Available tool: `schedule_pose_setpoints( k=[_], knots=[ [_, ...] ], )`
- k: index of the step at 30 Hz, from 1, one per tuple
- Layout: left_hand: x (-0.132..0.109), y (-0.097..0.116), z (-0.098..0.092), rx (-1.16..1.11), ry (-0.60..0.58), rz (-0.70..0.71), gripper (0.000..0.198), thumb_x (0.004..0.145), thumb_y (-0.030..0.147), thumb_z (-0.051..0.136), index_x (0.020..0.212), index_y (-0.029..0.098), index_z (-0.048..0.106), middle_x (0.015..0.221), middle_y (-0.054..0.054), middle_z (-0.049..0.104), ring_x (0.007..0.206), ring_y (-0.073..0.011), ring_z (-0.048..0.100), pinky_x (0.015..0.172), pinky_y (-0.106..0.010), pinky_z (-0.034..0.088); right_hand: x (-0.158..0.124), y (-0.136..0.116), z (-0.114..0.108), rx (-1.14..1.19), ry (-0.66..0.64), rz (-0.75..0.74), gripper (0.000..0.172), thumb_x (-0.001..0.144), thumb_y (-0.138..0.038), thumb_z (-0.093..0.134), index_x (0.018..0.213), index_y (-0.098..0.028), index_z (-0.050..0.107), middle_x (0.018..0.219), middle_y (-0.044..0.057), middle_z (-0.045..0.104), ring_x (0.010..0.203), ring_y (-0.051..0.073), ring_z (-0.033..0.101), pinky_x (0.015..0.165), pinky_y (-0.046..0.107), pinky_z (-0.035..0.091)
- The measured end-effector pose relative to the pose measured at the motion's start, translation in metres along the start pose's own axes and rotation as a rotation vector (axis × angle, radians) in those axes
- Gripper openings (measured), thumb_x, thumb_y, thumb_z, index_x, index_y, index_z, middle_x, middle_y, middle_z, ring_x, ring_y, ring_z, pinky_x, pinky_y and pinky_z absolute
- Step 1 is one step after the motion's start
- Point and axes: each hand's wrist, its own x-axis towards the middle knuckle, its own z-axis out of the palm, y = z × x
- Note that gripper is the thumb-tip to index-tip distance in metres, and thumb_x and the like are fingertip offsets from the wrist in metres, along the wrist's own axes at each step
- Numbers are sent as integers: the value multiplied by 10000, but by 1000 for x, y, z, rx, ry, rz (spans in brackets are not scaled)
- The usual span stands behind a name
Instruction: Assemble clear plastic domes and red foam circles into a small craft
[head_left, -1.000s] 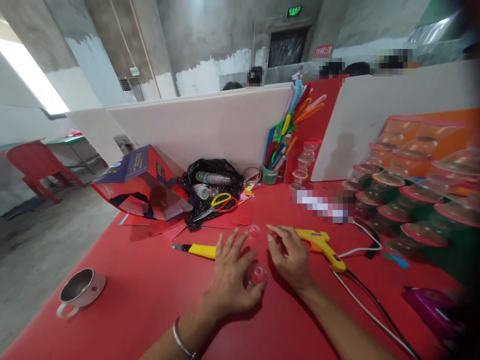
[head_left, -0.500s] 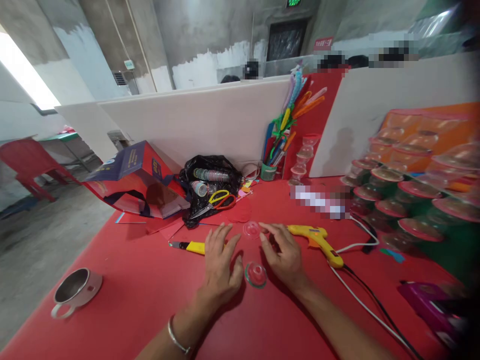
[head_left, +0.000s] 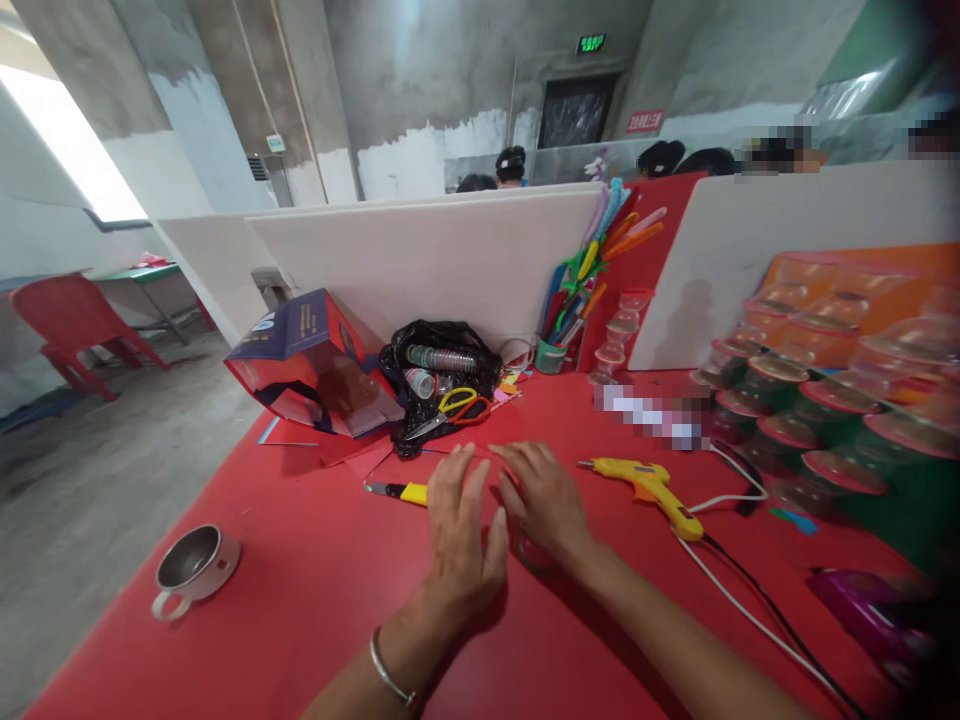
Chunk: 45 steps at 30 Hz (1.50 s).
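Note:
My left hand (head_left: 463, 530) hovers over the red table with its fingers stretched out and nothing in it. Beside it, my right hand (head_left: 546, 500) reaches leftward, fingers extended and thumb apart, and I see nothing held in it. Under my right palm shows part of a round clear disc with a green rim (head_left: 534, 558); the hand hides the rest. A second clear disc is out of sight behind the hands. The yellow utility knife (head_left: 412, 493) lies left of my left hand, its handle end covered. To the right rests a yellow glue gun (head_left: 652, 488).
Scissors (head_left: 455, 405) lie on a black plastic bag (head_left: 401, 430) at the back. A paper bag (head_left: 285, 340) leans left, above a mug (head_left: 199, 568). Stacked clear cups (head_left: 840, 390) crowd the right. Cables (head_left: 739, 600) cross the front right.
My right hand has moved left toward my left hand and now covers both clear discs, which showed between the hands before. The whole view has shifted slightly.

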Motion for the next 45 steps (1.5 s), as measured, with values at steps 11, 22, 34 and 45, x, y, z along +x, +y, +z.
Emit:
schedule_pose_setpoints(
  k=[11, 22, 34, 45],
  knots=[
    [-10, 20, 16, -22, -185, 278, 467, 910, 478, 503, 1260, 189, 613, 1348, -80, 631, 1355, -263, 459, 1213, -465, 129, -15, 0, 22, -99, -68, 31, 415, 930, -358, 500, 1323, -250, 578, 1392, 101, 559, 1325, 294, 457, 1090, 468, 390],
    [-18, 19, 17, 11, -197, 231, 452, 903, 370, 530, 1312, 184, 575, 1411, -78, 578, 1379, -264, 438, 1211, -474, 148, -14, 5, 32, -183, -120, -9, 497, 931, -360, 545, 1420, -291, 483, 1553, 84, 377, 1454, 282, 278, 1130, 507, 319],
    [-20, 17, 19, -7, -167, 207, 457, 912, 342, 526, 1341, 187, 551, 1397, -94, 589, 1390, -256, 428, 1195, -475, 202, -10, 1, 29, -157, -96, -23, 579, 897, -468, 593, 1435, -301, 461, 1562, 88, 365, 1464, 287, 264, 1145, 519, 293],
    [-21, 18, 19, -30, -261, 202, 477, 893, 374, 546, 1331, 188, 561, 1384, -114, 597, 1382, -284, 433, 1185, -506, 219, -16, -4, 27, -104, -141, 28, 576, 879, -475, 606, 1394, -233, 516, 1528, 140, 407, 1454, 316, 274, 1143, 553, 280]
  ],
)
